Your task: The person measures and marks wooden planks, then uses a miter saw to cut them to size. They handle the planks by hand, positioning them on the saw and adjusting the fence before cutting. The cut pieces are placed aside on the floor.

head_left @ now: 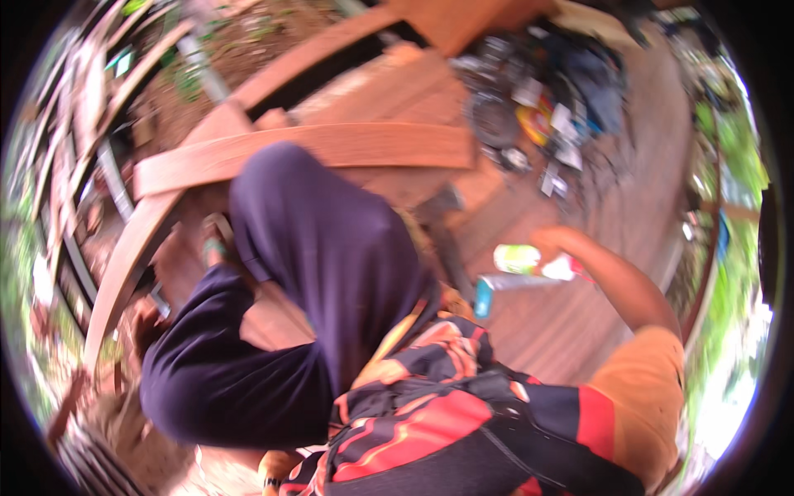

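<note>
My right hand (550,241) is closed around a small white bottle with a green label (517,259); a red and white part shows on the other side of the fingers. Just below it, a clear slim object with a teal end (482,298) is over the boards; whether it touches the hand I cannot tell. Of my left arm only a banded wrist (271,475) shows at the lower edge, and its fingers are hidden. A curved plank (331,146) lies across in front of my raised knee. Motion blurs much of the picture.
Brown boards (579,318) spread beneath the right arm. A heap of dark tools, bags and small packets (538,107) sits at the far right. More curved wood (124,273) runs along the left, past my bent legs (322,264). A dark tool (447,202) lies beside the knee.
</note>
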A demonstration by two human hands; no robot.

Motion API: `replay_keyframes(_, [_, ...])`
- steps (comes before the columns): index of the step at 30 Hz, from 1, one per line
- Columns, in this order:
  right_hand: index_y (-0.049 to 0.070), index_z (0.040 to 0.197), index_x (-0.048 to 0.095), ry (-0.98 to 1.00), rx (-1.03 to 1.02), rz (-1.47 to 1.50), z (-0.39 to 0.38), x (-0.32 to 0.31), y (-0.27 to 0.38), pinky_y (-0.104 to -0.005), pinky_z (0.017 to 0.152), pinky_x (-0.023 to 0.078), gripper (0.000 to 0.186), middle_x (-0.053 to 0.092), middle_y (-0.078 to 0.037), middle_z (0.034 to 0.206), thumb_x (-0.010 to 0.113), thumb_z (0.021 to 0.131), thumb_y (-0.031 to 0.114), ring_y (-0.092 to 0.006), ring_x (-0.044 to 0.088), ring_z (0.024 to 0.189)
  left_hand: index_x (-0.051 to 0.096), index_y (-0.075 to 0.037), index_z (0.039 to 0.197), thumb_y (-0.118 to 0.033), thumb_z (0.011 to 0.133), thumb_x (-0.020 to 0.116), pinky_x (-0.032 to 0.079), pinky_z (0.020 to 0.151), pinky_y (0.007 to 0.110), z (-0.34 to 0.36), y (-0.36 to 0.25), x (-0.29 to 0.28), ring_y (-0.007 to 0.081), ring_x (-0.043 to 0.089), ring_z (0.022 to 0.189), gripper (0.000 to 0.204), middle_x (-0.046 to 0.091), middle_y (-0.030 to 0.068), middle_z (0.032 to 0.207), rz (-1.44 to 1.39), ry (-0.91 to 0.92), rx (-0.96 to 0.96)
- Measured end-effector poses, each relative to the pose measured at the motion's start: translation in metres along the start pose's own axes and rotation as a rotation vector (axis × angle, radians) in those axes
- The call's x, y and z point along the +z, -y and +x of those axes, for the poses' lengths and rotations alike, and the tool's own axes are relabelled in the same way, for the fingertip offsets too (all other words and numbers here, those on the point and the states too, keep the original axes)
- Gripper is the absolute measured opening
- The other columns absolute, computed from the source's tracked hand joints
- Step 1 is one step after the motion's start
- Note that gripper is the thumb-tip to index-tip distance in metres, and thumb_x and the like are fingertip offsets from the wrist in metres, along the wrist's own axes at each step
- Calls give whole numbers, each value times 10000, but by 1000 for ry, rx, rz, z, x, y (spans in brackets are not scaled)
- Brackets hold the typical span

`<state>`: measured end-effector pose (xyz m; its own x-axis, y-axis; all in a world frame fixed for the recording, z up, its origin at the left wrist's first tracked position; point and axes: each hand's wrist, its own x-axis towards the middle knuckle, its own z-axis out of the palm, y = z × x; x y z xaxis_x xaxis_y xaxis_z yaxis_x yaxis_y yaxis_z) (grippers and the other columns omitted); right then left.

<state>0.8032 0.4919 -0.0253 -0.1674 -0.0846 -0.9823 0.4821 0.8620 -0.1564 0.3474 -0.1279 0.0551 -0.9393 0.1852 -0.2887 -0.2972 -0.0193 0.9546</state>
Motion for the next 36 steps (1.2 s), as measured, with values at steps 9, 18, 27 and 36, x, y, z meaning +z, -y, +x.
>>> replay_keyframes(9, [-10, 1213, 712, -19, 481, -299, -18, -6, -95, -431, 968, 575, 949, 739, -246, 1123, 928, 503, 581, -354, 721, 1087, 453, 71, 1476, -518, 1030, 529, 469, 1087, 416, -3, -38, 31, 284, 629, 1186, 743, 626, 252, 1328, -67, 266, 44])
replay_keyframes(18, [-36, 1036, 678, -418, 184, 25, -27, 22, 76, -558, 837, 531, 377, 679, -276, 1033, 752, 900, 308, -491, 663, 931, 536, 75, 1409, -484, 1039, 490, 486, 1044, 364, 0, -31, 53, 240, 660, 1120, 672, 688, 213, 1213, -151, 169, 45])
replay_keyframes(27, [-27, 1435, 433, -1025, -75, 25, 17, 163, 100, -580, 1115, 343, 689, 477, -269, 1413, 747, 865, 198, -455, 438, 1339, 710, 59, 1181, -470, 968, 514, 427, 828, 263, -26, -67, 73, 148, 583, 847, 603, 677, 98, 887, 149, 256, 74])
replay_keyframes(36, [13, 1370, 473, -1119, -53, -9, 28, 192, 68, -571, 1067, 368, 664, 501, -230, 1336, 696, 746, -9, -438, 486, 1232, 759, 4, 1069, -493, 1024, 610, 516, 674, 282, 41, -162, 180, 123, 653, 748, 521, 725, 62, 848, 717, 1136, 302])
